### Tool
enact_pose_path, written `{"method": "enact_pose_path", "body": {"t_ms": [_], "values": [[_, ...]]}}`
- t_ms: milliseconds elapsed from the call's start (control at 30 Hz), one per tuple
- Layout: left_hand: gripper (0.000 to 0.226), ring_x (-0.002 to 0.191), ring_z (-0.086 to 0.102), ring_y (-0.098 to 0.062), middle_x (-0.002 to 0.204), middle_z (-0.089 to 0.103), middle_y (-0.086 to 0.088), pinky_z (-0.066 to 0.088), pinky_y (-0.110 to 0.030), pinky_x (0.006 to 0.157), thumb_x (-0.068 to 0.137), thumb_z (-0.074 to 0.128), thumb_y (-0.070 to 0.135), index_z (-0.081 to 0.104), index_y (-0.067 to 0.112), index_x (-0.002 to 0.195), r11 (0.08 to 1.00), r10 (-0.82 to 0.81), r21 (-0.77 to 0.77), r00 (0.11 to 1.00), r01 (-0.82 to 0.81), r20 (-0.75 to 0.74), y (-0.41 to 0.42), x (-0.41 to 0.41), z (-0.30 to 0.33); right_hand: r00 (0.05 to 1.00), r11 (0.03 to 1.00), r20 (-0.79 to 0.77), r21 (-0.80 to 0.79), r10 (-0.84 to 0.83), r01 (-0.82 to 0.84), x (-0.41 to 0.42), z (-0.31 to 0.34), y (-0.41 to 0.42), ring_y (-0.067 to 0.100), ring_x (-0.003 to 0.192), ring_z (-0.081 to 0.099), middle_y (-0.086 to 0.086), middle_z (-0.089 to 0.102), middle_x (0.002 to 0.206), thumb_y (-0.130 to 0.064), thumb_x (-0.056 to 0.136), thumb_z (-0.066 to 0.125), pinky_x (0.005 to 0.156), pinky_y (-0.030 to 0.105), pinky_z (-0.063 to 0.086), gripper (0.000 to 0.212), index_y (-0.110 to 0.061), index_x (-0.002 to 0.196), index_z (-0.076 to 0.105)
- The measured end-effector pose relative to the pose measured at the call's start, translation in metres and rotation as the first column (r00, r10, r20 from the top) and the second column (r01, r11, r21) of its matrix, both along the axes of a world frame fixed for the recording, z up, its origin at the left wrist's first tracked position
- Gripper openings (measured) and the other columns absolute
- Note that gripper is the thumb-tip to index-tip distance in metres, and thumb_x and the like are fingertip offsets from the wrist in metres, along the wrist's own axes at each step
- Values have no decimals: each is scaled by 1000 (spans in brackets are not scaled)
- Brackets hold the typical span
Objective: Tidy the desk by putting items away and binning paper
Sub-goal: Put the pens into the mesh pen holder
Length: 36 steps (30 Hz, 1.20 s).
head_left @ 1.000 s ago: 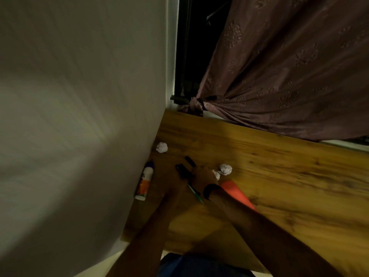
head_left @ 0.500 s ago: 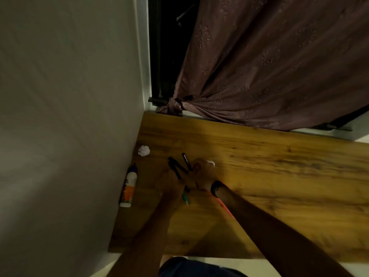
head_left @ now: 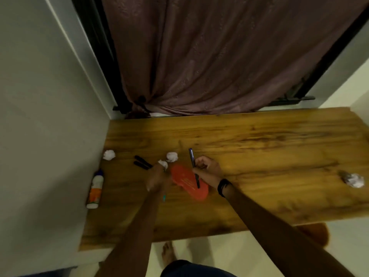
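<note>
The right hand (head_left: 208,172) is pinching a dark pen (head_left: 194,167) over the red case (head_left: 188,181) near the desk's (head_left: 259,148) left end. The left hand (head_left: 156,177) is blurred, its fingers unreadable. The pen should be lowered lengthwise along the case.

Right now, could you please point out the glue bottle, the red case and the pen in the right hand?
glue bottle (head_left: 95,188): head view, on its label.
red case (head_left: 185,181): head view, on its lid.
pen (head_left: 192,158): head view, on its upper barrel.
</note>
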<state>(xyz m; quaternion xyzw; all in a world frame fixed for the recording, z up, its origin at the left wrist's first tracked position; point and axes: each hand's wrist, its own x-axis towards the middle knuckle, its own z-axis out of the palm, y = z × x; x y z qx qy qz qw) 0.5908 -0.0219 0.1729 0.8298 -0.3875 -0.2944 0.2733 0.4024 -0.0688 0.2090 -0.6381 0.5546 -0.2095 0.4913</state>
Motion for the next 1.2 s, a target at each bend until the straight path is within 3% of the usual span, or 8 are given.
{"method": "enact_pose_path", "body": {"t_ms": [67, 167, 300, 467, 600, 833, 1000, 1200], "values": [[25, 91, 65, -20, 101, 67, 1, 54, -33, 80, 83, 58, 23, 65, 18, 107, 999, 15, -30, 999, -16, -35, -11, -39, 29, 998, 998, 58, 51, -37, 34, -39, 1, 0, 12, 83, 63, -4, 64, 88, -17, 80, 72, 77, 34, 56, 22, -26, 99, 64], [24, 66, 69, -17, 90, 70, -11, 58, -27, 61, 88, 60, 0, 65, 9, 109, 971, 61, -168, 860, -168, -507, -38, -109, 67, 944, 977, 270, 148, -187, 151, -103, 5, 0, 13, 77, 63, -2, 64, 82, -6, 84, 68, 72, 33, 53, 27, -19, 106, 63], [22, 62, 70, -10, 84, 67, -6, 57, -21, 61, 94, 58, 11, 65, 1, 112, 968, -45, -198, 668, -156, -743, -52, -215, 96, 802, 930, 489, 298, -343, 216, -207, 17, -1, 12, 65, 63, -2, 61, 69, 0, 92, 58, 58, 23, 52, 14, -10, 102, 59], [24, 87, 66, -14, 106, 68, 3, 53, -26, 73, 95, 57, 20, 66, 13, 116, 977, -192, -205, 634, 53, -749, -78, -349, 112, 716, 876, 507, 311, -480, 368, -325, 23, -9, 18, 67, 62, 5, 64, 79, -3, 91, 61, 57, 24, 53, 13, -16, 93, 58], [19, 96, 65, -13, 108, 71, 3, 49, -30, 78, 89, 64, 25, 71, 25, 107, 964, -266, -189, 648, 187, -714, -111, -444, 123, 625, 822, 539, 296, -565, 488, -413, 23, -22, 14, 62, 61, 3, 60, 76, -9, 89, 66, 59, 28, 56, 10, -16, 93, 61], [29, 74, 56, -10, 82, 65, 1, 46, -23, 69, 87, 67, 20, 69, 12, 115, 949, -287, -176, 482, 262, -828, -204, -586, 110, 537, 695, 484, 238, -691, 679, -555, 25, -50, 15, 69, 64, 3, 63, 78, -3, 94, 54, 63, 28, 56, 12, -13, 89, 53], [49, 91, 69, -23, 99, 73, -8, 56, -38, 83, 60, 85, 44, 75, 16, 99, 924, -196, -22, 427, 381, -883, -283, -670, 92, 515, 595, 344, 189, -785, 781, -643, 41, -93, 15, 76, 63, 8, 64, 94, -8, 94, 54, 63, 24, 52, 7, -14, 95, 59], [15, 84, 70, -16, 97, 70, -11, 57, -24, 73, 83, 71, 9, 69, 5, 97, 975, -137, -68, 335, 210, -932, -356, -724, 94, 447, 488, 320, 57, -835, 871, -705, 54, -163, 19, 65, 63, 15, 64, 83, -3, 89, 64, 58, 27, 53, 14, -10, 85, 52]]}}
